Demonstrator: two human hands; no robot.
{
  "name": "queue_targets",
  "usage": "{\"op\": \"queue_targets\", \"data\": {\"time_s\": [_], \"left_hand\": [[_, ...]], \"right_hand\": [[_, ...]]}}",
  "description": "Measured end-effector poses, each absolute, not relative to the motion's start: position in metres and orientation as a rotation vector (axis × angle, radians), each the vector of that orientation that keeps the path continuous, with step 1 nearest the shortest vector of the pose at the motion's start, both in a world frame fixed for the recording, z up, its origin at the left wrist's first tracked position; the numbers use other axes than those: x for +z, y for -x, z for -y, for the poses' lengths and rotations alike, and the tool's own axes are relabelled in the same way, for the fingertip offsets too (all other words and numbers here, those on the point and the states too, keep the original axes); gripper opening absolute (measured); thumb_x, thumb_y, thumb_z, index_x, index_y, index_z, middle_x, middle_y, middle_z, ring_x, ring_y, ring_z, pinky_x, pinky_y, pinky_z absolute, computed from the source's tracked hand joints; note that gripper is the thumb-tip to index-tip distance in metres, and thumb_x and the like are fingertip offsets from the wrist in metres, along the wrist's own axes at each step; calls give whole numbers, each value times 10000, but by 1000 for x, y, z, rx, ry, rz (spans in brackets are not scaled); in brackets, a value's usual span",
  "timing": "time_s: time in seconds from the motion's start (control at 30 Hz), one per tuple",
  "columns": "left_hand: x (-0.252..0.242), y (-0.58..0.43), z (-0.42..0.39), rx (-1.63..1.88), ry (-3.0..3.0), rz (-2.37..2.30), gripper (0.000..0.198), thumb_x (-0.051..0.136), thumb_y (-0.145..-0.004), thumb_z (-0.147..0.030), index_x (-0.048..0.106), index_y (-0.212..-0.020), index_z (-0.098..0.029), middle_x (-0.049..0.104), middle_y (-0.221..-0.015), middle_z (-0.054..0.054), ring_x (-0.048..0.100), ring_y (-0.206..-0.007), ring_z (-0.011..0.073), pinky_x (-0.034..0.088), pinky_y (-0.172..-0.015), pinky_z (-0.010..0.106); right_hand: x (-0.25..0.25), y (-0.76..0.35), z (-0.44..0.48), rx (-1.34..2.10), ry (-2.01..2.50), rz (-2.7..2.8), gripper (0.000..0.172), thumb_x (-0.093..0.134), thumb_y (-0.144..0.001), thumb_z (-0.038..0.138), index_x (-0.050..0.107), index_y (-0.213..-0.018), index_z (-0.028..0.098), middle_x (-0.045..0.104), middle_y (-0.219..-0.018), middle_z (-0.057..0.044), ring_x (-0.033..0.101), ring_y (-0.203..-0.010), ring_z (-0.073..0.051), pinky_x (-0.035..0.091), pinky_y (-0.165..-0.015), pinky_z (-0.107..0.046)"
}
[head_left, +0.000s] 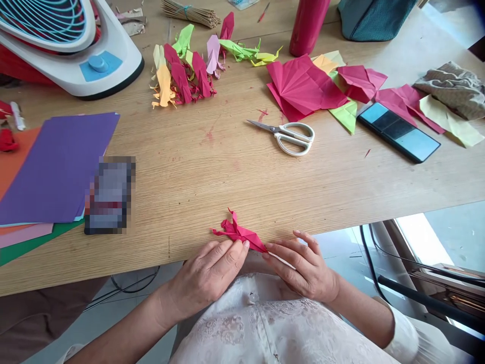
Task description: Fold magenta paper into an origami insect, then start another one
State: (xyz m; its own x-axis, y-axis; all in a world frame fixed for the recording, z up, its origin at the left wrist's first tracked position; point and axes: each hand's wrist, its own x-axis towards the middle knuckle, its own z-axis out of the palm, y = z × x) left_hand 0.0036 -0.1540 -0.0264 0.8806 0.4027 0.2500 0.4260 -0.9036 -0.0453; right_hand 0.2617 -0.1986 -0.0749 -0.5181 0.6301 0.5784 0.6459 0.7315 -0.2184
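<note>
A folded red origami figure (pixel 242 234) with several thin pointed limbs is held at the table's front edge. My left hand (pixel 214 268) grips its middle from below, thumb and fingers closed together on the paper. At the figure's pointed right end, my right hand (pixel 299 263) pinches the tip between thumb and index finger, while its other fingers are partly raised. Farther back on the table lie white-handled scissors (pixel 293 137), blades pointing left.
Finished origami figures (pixel 184 76) in several colours stand at the back. Red folded sheets (pixel 303 86) and a phone (pixel 399 131) lie right. Left are coloured paper sheets (pixel 56 162), a blurred phone-like object (pixel 109 194) and a white fan (pixel 106 60). A red bottle (pixel 308 25) stands behind.
</note>
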Motion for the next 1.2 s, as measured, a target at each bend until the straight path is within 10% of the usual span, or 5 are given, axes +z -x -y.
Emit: {"op": "queue_targets", "data": {"time_s": [0.27, 0.47, 1.2], "left_hand": [[-28, -2, 153, -253, 3047, 751, 430, 391, -980, -104, 518, -1391, -110, 536, -1445, 148, 452, -1372, 294, 366, -1127, 464], [-36, -18, 160, -465, 2997, 958, 349, 582, -941, -293, 623, -1217, -82, 585, -1397, 148, 490, -1336, 339, 376, -1118, 528], [-34, -17, 135, -746, 3030, 1065, 189, 611, -890, -82, 646, -1069, -131, 706, -1203, 85, 611, -1171, 233, 481, -1021, 428]], "right_hand": [[-67, -247, 183, -7, 986, 2297, 207, 526, -963, 128, 706, -1051, 179, 727, -1186, -55, 617, -1109, -189, 358, -1090, -432], [-65, -238, 179, 88, 919, 2285, 267, 440, -997, 147, 704, -1029, 157, 754, -1067, -59, 647, -1024, -194, 409, -1038, -438], [-39, -244, 147, 172, 1011, 2421, 163, 544, -954, 135, 658, -1069, 152, 730, -1115, -77, 633, -1025, -183, 463, -919, -365]]}}
